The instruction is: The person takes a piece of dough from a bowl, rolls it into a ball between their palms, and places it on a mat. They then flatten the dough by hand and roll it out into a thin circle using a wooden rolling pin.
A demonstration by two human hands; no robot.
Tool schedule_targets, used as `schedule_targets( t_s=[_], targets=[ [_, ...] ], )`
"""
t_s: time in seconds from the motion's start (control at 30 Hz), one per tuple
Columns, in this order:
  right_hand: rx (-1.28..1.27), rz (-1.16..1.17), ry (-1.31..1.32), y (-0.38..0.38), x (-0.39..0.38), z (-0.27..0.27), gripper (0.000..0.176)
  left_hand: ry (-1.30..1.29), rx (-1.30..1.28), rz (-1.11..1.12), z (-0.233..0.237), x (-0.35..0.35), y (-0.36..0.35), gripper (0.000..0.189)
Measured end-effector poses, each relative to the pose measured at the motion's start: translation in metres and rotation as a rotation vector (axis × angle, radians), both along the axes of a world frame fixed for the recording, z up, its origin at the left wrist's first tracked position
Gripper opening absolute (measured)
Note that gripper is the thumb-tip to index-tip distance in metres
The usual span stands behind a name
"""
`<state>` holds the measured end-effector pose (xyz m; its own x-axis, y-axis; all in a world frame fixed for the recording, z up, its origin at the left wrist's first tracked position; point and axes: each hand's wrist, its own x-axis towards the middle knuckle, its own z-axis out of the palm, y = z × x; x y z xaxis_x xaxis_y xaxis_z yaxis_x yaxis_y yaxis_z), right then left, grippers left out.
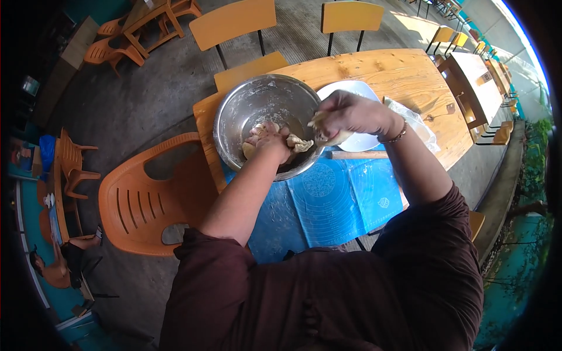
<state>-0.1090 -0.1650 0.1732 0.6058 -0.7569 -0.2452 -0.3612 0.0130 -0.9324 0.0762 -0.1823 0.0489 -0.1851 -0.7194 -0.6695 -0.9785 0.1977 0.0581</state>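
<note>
A large metal mixing bowl [234, 108] stands on the table, its inner wall smeared with white residue. My left hand [274, 145] is down inside it, with fingers curled into pale, sticky dough; part of the grip is hidden. A lump of dough [300, 143] sticks out beside that hand's thumb side. Above the bowl's right rim, my right hand [356, 115] pinches a strip of pale dough [338, 138], its end hanging down. A white plate [364, 88] lies behind my right hand. Just below the plate rests a wooden rolling pin [358, 155].
A blue pastry mat [328, 202] covers the near side of the wooden table [374, 65]. A clear plastic bag [417, 120] lies right of the plate. An orange plastic chair [140, 202] stands at the left, yellow chairs [234, 26] beyond. Another person [55, 269] sits far left.
</note>
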Motion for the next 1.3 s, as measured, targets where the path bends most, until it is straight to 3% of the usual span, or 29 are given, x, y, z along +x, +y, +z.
schedule_targets(
  t_s=[0.07, 0.1, 0.2, 0.23, 0.3, 0.33, 0.37, 0.4, 0.47, 0.5, 0.57, 0.6, 0.63, 0.7, 0.8, 0.87, 0.9, 0.93, 1.0, 1.03, 1.07, 1.13, 1.17, 1.2, 1.27, 1.3],
  targets=[
    [0.226, -0.11, -0.104, 0.013, -0.002, 0.039, 0.013, -0.002, -0.017, 0.02, -0.012, -0.002, -0.003, 0.058],
    [0.18, -0.073, -0.059, 0.011, -0.008, 0.038, 0.032, -0.009, -0.033, 0.046, -0.019, -0.002, -0.005, 0.058],
    [0.283, -0.146, -0.176, 0.017, -0.012, 0.016, 0.041, 0.033, -0.039, 0.043, -0.029, 0.002, -0.008, 0.061],
    [0.353, -0.158, -0.307, 0.019, -0.016, 0.006, 0.047, 0.058, -0.034, 0.049, -0.02, 0.003, -0.007, 0.068],
    [0.571, -0.275, -0.598, 0.034, -0.019, -0.004, 0.038, 0.161, 0.0, 0.018, -0.042, 0.022, -0.028, 0.066],
    [0.666, -0.326, -0.744, 0.042, -0.02, -0.008, 0.036, 0.264, 0.041, -0.012, -0.022, 0.023, -0.026, 0.065],
    [0.797, -0.32, -0.84, 0.049, -0.027, -0.019, 0.035, 0.318, -0.104, 0.067, -0.005, 0.029, -0.014, 0.064],
    [0.644, -0.398, -0.82, 0.059, -0.023, -0.026, 0.034, 0.317, -0.104, 0.065, -0.01, 0.031, -0.017, 0.064],
    [-0.257, -0.308, -0.248, 0.068, -0.02, -0.062, 0.03, 1.303, -0.209, 0.441, -0.023, 0.041, -0.026, 0.059],
    [0.389, -0.654, -0.552, 0.081, 0.0, -0.035, 0.026, 1.301, -0.21, 0.439, -0.007, 0.037, -0.012, 0.059],
    [0.023, -0.635, -0.297, 0.092, 0.028, -0.05, 0.026, 1.773, 0.414, 0.944, 0.04, 0.018, 0.04, 0.054],
    [-0.228, -0.603, -0.098, 0.099, 0.04, -0.057, 0.027, 1.864, 0.637, 0.867, 0.041, 0.008, 0.054, 0.055],
    [-0.23, -0.6, -0.101, 0.106, 0.048, -0.056, 0.027, 1.832, 0.601, 0.891, 0.037, 0.004, 0.066, 0.053],
    [-0.856, -0.57, 0.303, 0.115, 0.058, -0.049, 0.024, 1.802, 0.56, 0.913, 0.02, 0.007, 0.075, 0.051],
    [-0.742, -0.562, 0.059, 0.121, 0.046, -0.034, 0.022, 1.898, 0.702, 0.861, 0.009, 0.024, 0.083, 0.045],
    [-0.677, -0.586, 0.03, 0.122, 0.04, -0.031, 0.027, 1.814, 0.975, 0.992, 0.034, 0.028, 0.094, 0.038],
    [-0.63, -0.607, -0.097, 0.118, 0.042, -0.037, 0.033, 1.968, 1.165, 0.847, 0.009, 0.031, 0.097, 0.041],
    [-0.582, -0.626, -0.225, 0.116, 0.044, -0.041, 0.039, 1.97, 1.163, 0.846, 0.023, 0.021, 0.107, 0.041],
    [-0.689, -0.453, -0.039, 0.12, 0.062, -0.047, 0.057, 2.15, 0.524, 0.869, 0.047, -0.008, 0.13, 0.054],
    [-0.745, -0.362, 0.073, 0.129, 0.074, -0.039, 0.062, 2.317, 0.486, 0.717, 0.033, -0.008, 0.132, 0.062],
    [-0.745, -0.355, 0.072, 0.136, 0.078, -0.038, 0.062, 2.321, 0.479, 0.72, 0.023, 0.0, 0.131, 0.062],
    [-0.912, -0.347, 0.048, 0.147, 0.082, -0.04, 0.062, 2.204, 0.617, 0.967, 0.028, 0.015, 0.127, 0.061],
    [-0.991, -0.26, 0.014, 0.152, 0.076, -0.045, 0.063, 2.2, 0.618, 0.767, 0.032, 0.012, 0.131, 0.065],
    [-0.988, -0.251, 0.007, 0.154, 0.064, -0.044, 0.063, 2.202, 0.607, 0.775, 0.045, 0.002, 0.141, 0.065],
    [-1.135, -0.153, 0.074, 0.146, 0.037, -0.033, 0.062, 2.278, 0.677, 0.481, 0.066, -0.021, 0.156, 0.061],
    [-1.138, -0.217, 0.096, 0.138, 0.029, -0.026, 0.061, 2.197, 0.69, 0.624, 0.065, -0.023, 0.158, 0.063]
  ],
)
